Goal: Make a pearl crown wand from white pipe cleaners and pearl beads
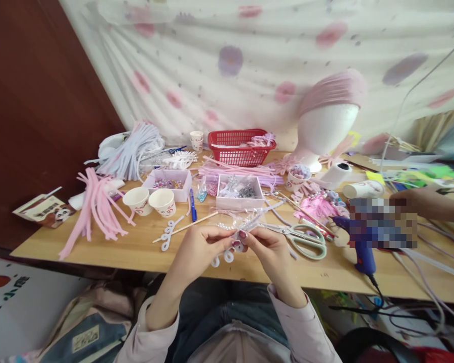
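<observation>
- White curled pipe cleaner point(227, 256): pinched between left hand point(196, 252) and right hand point(268, 248) at the bench's point(136, 247) near edge.
- Scissors point(306, 239) lie just beside the right hand.

A red basket point(241, 146) sits upper centre, a foam head point(327, 132) right of it, pink pipe cleaners point(96, 206) at left.

The wooden surface point(136, 249) carries scissors point(306, 239), two cups point(151, 200), a red basket point(241, 146), pink stems point(96, 206) and a glue gun point(361, 247).
</observation>
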Demonstrator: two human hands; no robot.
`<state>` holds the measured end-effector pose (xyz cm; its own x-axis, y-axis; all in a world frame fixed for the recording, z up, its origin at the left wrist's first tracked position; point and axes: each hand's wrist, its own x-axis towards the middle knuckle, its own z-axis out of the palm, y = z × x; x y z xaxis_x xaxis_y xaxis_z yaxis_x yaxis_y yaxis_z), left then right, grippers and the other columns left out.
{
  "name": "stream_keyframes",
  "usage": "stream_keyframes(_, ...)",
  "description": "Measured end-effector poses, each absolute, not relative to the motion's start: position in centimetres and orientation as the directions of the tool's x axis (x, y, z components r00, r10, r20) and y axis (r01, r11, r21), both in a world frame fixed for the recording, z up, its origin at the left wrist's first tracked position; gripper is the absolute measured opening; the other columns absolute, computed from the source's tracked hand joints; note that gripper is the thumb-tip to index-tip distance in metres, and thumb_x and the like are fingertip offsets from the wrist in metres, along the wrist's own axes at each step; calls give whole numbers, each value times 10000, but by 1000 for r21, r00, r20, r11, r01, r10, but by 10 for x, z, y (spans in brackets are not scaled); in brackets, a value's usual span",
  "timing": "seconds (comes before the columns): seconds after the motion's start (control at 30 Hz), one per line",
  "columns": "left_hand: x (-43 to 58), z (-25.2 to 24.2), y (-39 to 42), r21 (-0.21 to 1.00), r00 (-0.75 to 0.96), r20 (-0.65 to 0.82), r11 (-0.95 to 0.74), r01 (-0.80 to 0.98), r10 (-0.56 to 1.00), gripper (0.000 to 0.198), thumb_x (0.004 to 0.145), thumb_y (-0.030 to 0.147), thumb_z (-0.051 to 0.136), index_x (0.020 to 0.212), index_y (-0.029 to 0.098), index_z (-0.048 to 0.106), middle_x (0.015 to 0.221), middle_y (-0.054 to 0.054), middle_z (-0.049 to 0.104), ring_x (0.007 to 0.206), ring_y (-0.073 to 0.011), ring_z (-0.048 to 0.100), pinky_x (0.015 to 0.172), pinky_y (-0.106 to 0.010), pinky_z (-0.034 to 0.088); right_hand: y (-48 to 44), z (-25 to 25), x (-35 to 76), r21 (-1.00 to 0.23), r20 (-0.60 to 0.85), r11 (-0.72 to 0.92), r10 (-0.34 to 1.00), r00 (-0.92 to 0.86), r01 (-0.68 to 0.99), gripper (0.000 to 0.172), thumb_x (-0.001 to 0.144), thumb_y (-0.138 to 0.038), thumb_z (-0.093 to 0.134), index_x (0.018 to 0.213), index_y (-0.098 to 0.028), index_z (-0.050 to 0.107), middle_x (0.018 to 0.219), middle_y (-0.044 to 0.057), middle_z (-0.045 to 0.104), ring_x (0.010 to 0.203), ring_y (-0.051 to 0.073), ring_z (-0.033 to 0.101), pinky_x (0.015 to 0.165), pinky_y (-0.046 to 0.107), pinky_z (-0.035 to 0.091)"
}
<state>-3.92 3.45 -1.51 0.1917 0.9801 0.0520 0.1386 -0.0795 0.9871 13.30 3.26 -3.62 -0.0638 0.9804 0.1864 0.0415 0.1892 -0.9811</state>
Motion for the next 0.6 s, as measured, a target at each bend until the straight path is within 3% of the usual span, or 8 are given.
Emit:
stream_keyframes(0.17, -43, -18, 31, 971, 286, 4, -72, 228, 958, 184, 827, 304, 684, 880, 188, 817, 827, -52, 797, 778, -227, 721, 665, -269, 546, 35, -34, 130, -987, 161, 161, 987, -11, 27, 292, 793, -407, 716, 605, -185, 696, 528, 5, 630, 503, 133, 564, 521, 245, 452)
stream_keyframes(0.37, -42, -12, 25, 876, 353, 113, -261, 405, 929, 260, 917, 211, 539, 813, 173, 774, 795, -47, 728, 767, -181, 656, 703, -254, 481, 36, -35, 130, -996, 80, 76, 994, -72, -50, 323, 759, -449, 755, 599, -172, 707, 542, 9, 635, 484, 113, 542, 499, 237, 447)
stream_keyframes(0.5, -41, -14, 24, 863, 359, 170, -315, 395, 918, 251, 921, 185, 510, 851, 176, 751, 882, -61, 711, 858, -192, 649, 779, -263, 479, 37, -42, 131, -978, 52, 33, 995, -86, -206, 338, 793, -451, 740, 607, -171, 704, 582, 3, 624, 520, 103, 525, 510, 233, 432)
stream_keyframes(0.6, -43, -18, 25, 909, 392, 135, -271, 316, 910, 249, 910, 169, 512, 930, 190, 759, 920, -59, 711, 909, -195, 646, 816, -271, 483, 39, -45, 131, -951, 49, 22, 996, -80, -308, 293, 769, -426, 772, 626, -176, 716, 585, -5, 616, 539, 100, 512, 498, 223, 406)
